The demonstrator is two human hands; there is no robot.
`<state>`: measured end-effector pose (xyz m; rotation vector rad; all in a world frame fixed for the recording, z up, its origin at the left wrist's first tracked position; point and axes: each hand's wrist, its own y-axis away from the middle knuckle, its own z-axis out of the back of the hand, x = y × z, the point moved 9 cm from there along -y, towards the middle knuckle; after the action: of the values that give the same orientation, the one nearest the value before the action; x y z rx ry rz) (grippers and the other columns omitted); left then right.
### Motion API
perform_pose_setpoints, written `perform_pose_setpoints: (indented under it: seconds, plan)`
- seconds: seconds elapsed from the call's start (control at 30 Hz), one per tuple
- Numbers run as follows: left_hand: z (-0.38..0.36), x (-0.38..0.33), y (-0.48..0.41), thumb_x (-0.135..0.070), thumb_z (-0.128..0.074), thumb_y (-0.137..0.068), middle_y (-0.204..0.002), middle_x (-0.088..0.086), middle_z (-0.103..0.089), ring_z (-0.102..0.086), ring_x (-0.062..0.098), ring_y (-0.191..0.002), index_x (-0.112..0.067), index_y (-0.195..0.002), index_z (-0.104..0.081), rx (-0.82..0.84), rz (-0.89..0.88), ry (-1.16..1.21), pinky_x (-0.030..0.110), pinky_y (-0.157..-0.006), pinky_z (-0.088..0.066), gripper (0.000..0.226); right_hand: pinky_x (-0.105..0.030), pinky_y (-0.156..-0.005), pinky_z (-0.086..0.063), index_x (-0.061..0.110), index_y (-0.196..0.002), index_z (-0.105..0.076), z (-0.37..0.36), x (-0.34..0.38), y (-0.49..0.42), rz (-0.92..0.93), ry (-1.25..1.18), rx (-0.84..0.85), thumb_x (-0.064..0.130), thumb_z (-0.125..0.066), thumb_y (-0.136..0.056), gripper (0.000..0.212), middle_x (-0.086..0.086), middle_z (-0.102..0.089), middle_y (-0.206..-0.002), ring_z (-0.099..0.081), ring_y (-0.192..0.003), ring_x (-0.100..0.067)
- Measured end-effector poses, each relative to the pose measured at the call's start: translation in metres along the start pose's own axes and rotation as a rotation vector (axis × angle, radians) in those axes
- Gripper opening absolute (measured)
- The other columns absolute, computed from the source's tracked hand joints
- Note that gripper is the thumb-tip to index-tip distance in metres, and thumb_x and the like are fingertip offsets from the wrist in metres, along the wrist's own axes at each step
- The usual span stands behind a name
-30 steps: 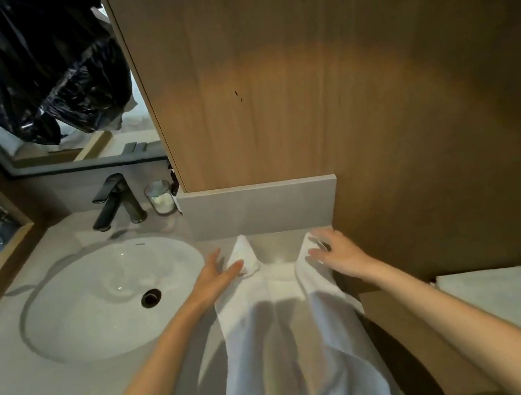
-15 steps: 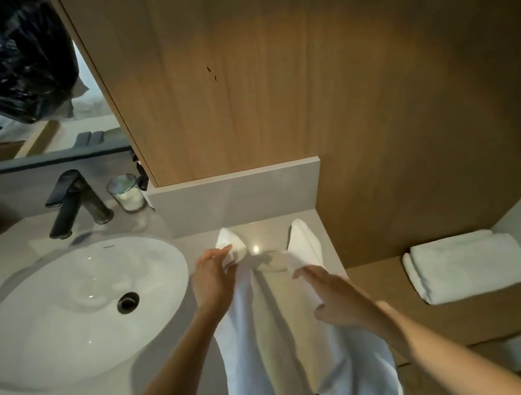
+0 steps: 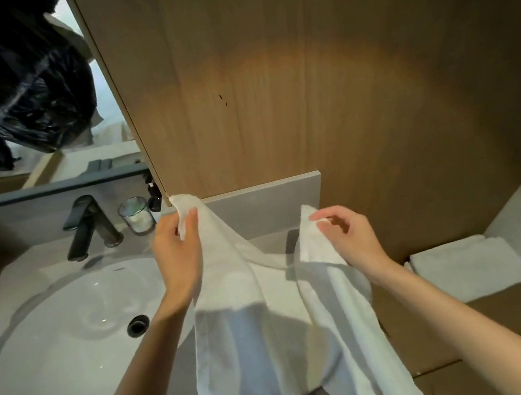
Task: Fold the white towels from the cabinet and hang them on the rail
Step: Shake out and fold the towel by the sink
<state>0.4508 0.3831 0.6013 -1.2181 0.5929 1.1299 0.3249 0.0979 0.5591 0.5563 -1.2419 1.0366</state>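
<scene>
A white towel (image 3: pixel 265 332) hangs in the air over the right end of the vanity counter, held up by its two top corners. My left hand (image 3: pixel 176 250) pinches the left corner, raised near the bottom edge of the wooden cabinet panel (image 3: pixel 319 82). My right hand (image 3: pixel 349 237) pinches the right corner, a little lower. The cloth sags between the hands and its lower part drapes down past the counter's front edge. A second white towel (image 3: pixel 466 269) lies folded on a low wooden shelf at the right. No rail is in view.
A white oval sink (image 3: pixel 68 339) with a black faucet (image 3: pixel 86 224) fills the counter at left. A glass jar (image 3: pixel 136 215) and a small dark bottle (image 3: pixel 153 195) stand behind it. A mirror (image 3: pixel 9 102) reflects a black plastic bag. A grey backsplash (image 3: pixel 271 206) runs behind the towel.
Both hands have lifted the towel's corners off the counter into the air. The left hand rose higher and the right hand regripped its corner. The head camera has shifted.
</scene>
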Motion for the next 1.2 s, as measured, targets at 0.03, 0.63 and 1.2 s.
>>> perform_pose_setpoints:
  seconds: [0.03, 0.63, 1.2]
  plan:
    - [-0.001, 0.003, 0.002, -0.021, -0.057, -0.096, -0.061, -0.004, -0.027, -0.025, 0.01, -0.058, -0.017, -0.061, -0.029, 0.036, -0.009, -0.021, 0.023, -0.054, -0.025, 0.044, -0.025, -0.085, -0.045, 0.022, -0.099, -0.07, -0.004, -0.003, 0.002, 0.058, 0.175, 0.01, 0.007, -0.055, -0.093, 0.022, 0.0, -0.064, -0.109, -0.057, -0.094, -0.007]
    - [-0.089, 0.087, 0.132, -0.026, -0.057, -0.094, -0.081, 0.014, -0.066, -0.059, 0.031, -0.067, -0.007, -0.1, -0.067, 0.594, 0.269, -0.163, 0.041, -0.074, -0.054, 0.023, -0.032, -0.068, -0.04, 0.015, -0.087, -0.058, -0.073, -0.106, 0.03, -0.065, 0.973, 0.431, 0.03, -0.05, -0.099, 0.021, -0.005, -0.059, -0.088, -0.058, -0.082, -0.026]
    - [-0.067, 0.067, 0.134, -0.027, -0.069, -0.088, -0.091, -0.01, -0.069, -0.067, 0.013, -0.088, -0.019, -0.112, -0.071, 0.421, 0.444, 0.107, 0.043, -0.087, -0.057, 0.025, -0.033, -0.069, -0.046, 0.014, -0.091, -0.058, -0.054, -0.085, 0.024, -0.176, 0.625, 0.13, 0.027, -0.055, -0.095, 0.014, -0.005, -0.068, -0.083, -0.064, -0.08, -0.027]
